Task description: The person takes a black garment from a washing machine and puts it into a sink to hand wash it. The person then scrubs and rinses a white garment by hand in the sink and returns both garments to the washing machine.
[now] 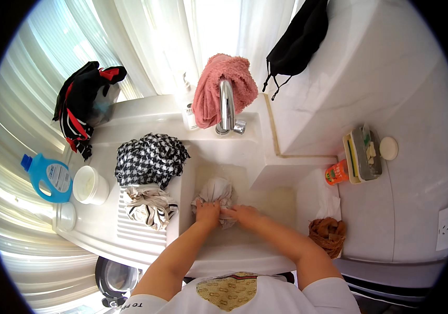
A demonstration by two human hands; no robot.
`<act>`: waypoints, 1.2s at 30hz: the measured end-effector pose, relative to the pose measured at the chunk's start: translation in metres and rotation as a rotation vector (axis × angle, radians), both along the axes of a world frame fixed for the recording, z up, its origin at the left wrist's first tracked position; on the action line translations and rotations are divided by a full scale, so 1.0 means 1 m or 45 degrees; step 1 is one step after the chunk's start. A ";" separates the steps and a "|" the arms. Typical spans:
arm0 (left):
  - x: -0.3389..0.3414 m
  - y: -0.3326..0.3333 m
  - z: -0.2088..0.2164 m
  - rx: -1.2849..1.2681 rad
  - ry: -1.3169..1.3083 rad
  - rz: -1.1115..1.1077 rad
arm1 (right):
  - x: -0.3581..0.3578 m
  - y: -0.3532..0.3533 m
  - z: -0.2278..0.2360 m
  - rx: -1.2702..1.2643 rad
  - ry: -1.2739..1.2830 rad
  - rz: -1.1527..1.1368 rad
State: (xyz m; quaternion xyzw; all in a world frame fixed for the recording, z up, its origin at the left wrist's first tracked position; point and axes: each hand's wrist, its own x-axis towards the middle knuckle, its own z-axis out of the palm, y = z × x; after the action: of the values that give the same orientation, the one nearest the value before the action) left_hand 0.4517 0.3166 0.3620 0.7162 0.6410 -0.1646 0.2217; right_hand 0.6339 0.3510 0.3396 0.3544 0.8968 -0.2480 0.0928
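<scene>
A pale, crumpled cloth point(216, 190) lies bunched in the basin of the white sink point(273, 209), in what looks like shallow, cloudy water. My left hand point(207, 212) presses down on its near left side with the fingers curled into the fabric. From the right, my right hand point(242, 215) grips the cloth's near right edge, its fingertips close to the left hand. Folds hide some of the fingertips. Behind the basin stands a chrome faucet point(227, 104) with a pink fluffy towel point(211, 89) draped around it.
Left of the basin, a ridged washboard point(143, 238) carries a houndstooth cloth point(150, 157) and a cream striped garment point(151, 206). Further left are a white tub point(90, 186) and a blue detergent bottle point(51, 178). A brown cloth point(327, 235) and an orange container point(337, 172) sit at right.
</scene>
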 end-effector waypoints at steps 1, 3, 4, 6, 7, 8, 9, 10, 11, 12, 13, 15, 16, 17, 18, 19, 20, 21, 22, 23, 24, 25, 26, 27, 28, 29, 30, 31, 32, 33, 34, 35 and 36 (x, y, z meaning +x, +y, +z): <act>0.000 0.006 0.002 -0.302 0.031 -0.011 | 0.004 0.006 0.002 -0.037 0.111 -0.119; -0.006 0.003 -0.029 -0.263 -0.333 0.304 | 0.015 0.018 -0.001 0.173 0.467 -0.614; -0.010 0.000 -0.047 -0.242 -0.513 0.466 | 0.016 0.022 0.003 0.223 0.598 -0.612; -0.011 0.000 -0.044 -0.332 -1.091 1.153 | 0.012 0.024 0.041 0.318 0.860 -0.615; -0.011 0.000 -0.038 -0.364 -1.379 1.499 | 0.010 0.023 0.060 0.392 0.942 -0.597; -0.010 0.001 -0.023 -0.089 -1.229 1.415 | 0.008 0.021 0.075 0.457 1.021 -0.583; -0.009 0.004 0.004 0.172 -1.075 1.313 | 0.008 0.022 0.082 0.527 1.096 -0.572; -0.008 0.004 0.026 0.428 -0.918 1.202 | 0.010 0.025 0.082 0.616 1.095 -0.521; -0.007 0.000 0.040 0.504 -0.940 1.148 | 0.016 0.027 0.083 0.705 1.094 -0.467; -0.007 -0.003 0.052 0.585 -0.963 1.091 | 0.022 0.029 0.084 0.798 1.093 -0.410; -0.008 -0.004 0.059 0.665 -0.984 1.034 | 0.029 0.029 0.075 0.749 0.963 -0.371; -0.009 -0.010 0.061 0.449 -0.653 0.710 | 0.043 0.027 0.050 0.655 0.705 -0.293; -0.010 -0.012 0.063 0.341 -0.486 0.549 | 0.050 0.025 0.042 0.479 0.550 -0.284; -0.011 -0.012 0.068 0.103 -0.422 0.433 | 0.055 0.023 0.037 0.301 0.394 -0.269; -0.010 -0.012 0.076 -0.133 -0.356 0.314 | 0.057 0.020 0.032 0.123 0.236 -0.253; -0.010 -0.012 0.079 -0.368 -0.290 0.192 | 0.055 0.018 0.026 0.113 0.229 -0.424; -0.008 -0.011 0.076 -0.256 -0.288 0.230 | 0.051 0.016 0.021 0.104 0.222 -0.597; -0.006 -0.011 0.068 -0.144 -0.282 0.268 | 0.044 0.014 0.015 0.093 0.217 -0.771; -0.004 -0.011 0.058 -0.033 -0.276 0.303 | 0.032 0.009 0.001 0.105 0.158 -0.866; 0.000 -0.008 0.047 0.119 -0.284 0.363 | 0.015 0.001 -0.015 0.118 0.093 -0.974; 0.002 -0.005 0.032 0.272 -0.286 0.436 | 0.001 -0.006 -0.025 0.128 0.032 -1.070; 0.002 -0.002 0.015 0.430 -0.287 0.508 | -0.010 -0.014 -0.019 0.176 -0.047 -0.785; -0.001 0.000 -0.004 0.285 -0.343 0.623 | -0.019 -0.022 -0.009 0.223 -0.120 -0.496; -0.005 0.003 -0.025 0.144 -0.400 0.731 | -0.024 -0.023 -0.003 0.274 -0.191 -0.211; -0.011 0.004 -0.048 -0.003 -0.459 0.842 | -0.022 -0.015 -0.001 0.209 -0.116 -0.100; -0.022 0.005 -0.075 -0.155 -0.617 0.900 | -0.013 -0.004 0.001 0.137 -0.044 0.011; -0.038 0.006 -0.103 -0.310 -0.776 0.949 | -0.006 0.002 0.001 0.065 0.025 0.118; -0.045 0.009 -0.117 -0.467 -0.937 0.988 | 0.002 0.005 -0.006 0.061 0.108 -0.200; -0.041 0.010 -0.111 -0.356 -1.039 1.159 | 0.008 0.011 -0.017 0.058 0.196 -0.516; -0.034 0.007 -0.098 -0.244 -1.133 1.328 | 0.009 0.013 -0.020 0.049 0.285 -0.834; -0.027 0.006 -0.086 -0.127 -1.225 1.495 | 0.002 0.009 -0.026 -0.054 0.401 -1.225; -0.022 0.005 -0.079 -0.195 -1.353 1.729 | -0.015 0.000 -0.027 -0.070 0.373 -1.276; -0.015 0.007 -0.074 -0.270 -1.483 1.956 | -0.034 -0.012 -0.029 -0.080 0.343 -1.333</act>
State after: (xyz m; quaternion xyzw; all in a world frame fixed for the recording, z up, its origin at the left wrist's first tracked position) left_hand 0.4368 0.3236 0.2884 0.0478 0.7058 0.3487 0.6148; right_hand 0.6002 0.3395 0.3101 0.7159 0.5966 -0.3311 -0.1485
